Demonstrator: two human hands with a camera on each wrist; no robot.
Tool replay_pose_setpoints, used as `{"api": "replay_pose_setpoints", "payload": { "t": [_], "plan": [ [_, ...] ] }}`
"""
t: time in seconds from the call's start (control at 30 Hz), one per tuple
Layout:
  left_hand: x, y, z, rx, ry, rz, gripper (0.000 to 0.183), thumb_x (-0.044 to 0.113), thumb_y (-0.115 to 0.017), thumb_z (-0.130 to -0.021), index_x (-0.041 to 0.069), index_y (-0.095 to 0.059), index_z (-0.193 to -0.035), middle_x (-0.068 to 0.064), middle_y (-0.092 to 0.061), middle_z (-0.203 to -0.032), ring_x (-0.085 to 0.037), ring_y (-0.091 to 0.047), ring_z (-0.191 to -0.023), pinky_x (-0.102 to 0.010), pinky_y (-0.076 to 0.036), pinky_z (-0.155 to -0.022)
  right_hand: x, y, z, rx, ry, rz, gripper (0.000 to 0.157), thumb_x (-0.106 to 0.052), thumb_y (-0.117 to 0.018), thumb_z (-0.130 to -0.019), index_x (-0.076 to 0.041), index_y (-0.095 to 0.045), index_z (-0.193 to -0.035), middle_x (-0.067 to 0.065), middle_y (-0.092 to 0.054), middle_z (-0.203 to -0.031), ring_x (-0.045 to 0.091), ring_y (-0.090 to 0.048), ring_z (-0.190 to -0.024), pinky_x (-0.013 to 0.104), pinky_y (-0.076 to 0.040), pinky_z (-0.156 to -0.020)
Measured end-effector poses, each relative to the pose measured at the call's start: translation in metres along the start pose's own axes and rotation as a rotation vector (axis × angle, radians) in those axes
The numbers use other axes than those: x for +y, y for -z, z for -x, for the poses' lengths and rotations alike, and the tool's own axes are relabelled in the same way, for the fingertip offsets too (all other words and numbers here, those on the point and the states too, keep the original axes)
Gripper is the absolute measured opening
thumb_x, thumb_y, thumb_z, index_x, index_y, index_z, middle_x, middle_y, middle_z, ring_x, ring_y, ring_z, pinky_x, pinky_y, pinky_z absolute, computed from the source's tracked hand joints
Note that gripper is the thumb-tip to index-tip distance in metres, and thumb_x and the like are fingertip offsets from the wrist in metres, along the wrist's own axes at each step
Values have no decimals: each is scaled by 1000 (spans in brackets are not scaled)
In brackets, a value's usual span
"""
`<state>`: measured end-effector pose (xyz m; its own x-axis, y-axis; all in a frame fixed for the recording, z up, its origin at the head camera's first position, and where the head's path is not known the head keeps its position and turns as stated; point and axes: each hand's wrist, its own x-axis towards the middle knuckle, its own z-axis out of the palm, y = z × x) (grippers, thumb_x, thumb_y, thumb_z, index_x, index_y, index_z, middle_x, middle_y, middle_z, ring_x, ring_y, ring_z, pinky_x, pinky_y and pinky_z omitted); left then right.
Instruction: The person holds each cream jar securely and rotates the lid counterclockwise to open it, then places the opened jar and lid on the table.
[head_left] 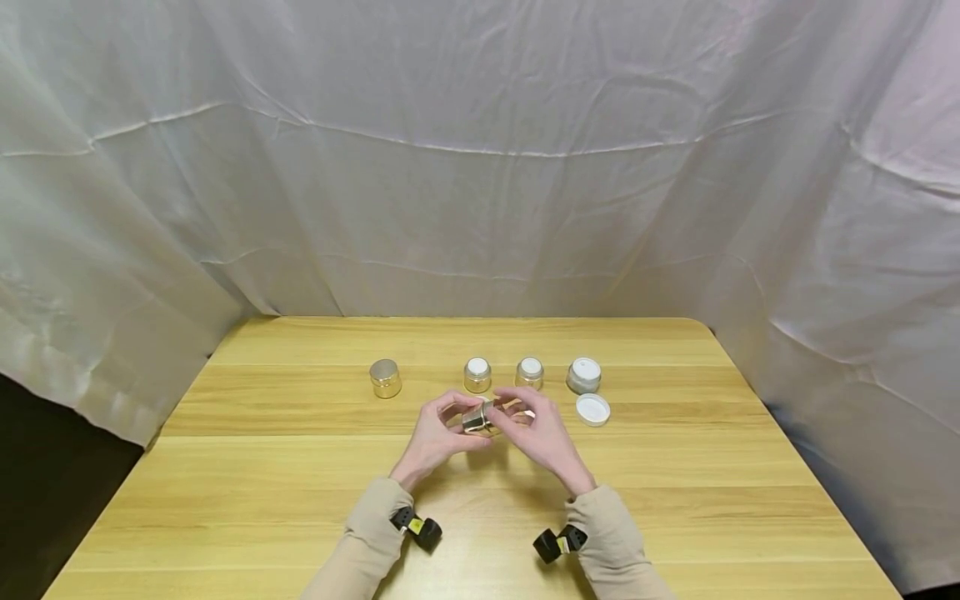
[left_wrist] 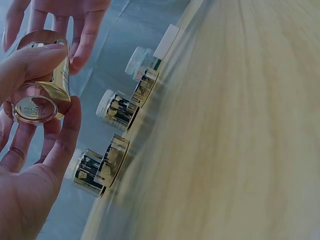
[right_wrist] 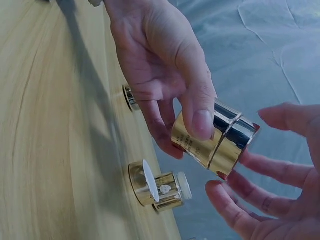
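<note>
My left hand [head_left: 437,431] grips a shiny gold cosmetic jar [right_wrist: 202,145] around its body, thumb on one side. The jar is tilted above the table, its printed base showing in the left wrist view. A seam runs around it below the silvery-gold lid [right_wrist: 235,137]. My right hand [right_wrist: 280,215] surrounds the lid end with thumb and fingers spread; a gap shows between thumb and lid, and whether a fingertip touches cannot be told. Behind the hands stand two gold jars [head_left: 477,377] with white tops, with loose gold lids [left_wrist: 114,160] close by.
A capped gold jar [head_left: 386,380] stands farther left on the wooden table [head_left: 300,500]. To the right is a pale glass jar [head_left: 583,378] with a white top, a round white lid [head_left: 593,410] in front of it. A grey-white curtain [head_left: 480,208] hangs behind the table.
</note>
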<state>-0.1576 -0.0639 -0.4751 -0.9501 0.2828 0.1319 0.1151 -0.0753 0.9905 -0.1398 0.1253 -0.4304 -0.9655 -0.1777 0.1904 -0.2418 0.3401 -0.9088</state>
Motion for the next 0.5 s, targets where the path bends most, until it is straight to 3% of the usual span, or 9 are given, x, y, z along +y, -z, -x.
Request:
{"api": "replay_pose_setpoints", "payload": {
  "t": [0.2, 0.5],
  "plan": [
    [1, 0, 0, -5, -6, 2, 57, -10, -84, -66, -3, -63, -118, -19, -62, -128, -18, -63, -114, -39, -57, -103, -2, -1, 1, 35, -1, 83, 27, -21, -75, -90, -6, -72, -112, 12, -73, -107, 20, -70, -88, 24, -61, -74],
    [-1, 0, 0, -4, -11, 6, 56, -11, -84, -65, -3, -63, -117, -18, -63, -128, -18, -62, -115, -38, -57, -103, 0, -1, 0, -10, 6, -28, 32, -8, -74, -88, 2, -68, -118, 20, -68, -114, 30, -69, -100, 26, -62, -87]
  ]
}}
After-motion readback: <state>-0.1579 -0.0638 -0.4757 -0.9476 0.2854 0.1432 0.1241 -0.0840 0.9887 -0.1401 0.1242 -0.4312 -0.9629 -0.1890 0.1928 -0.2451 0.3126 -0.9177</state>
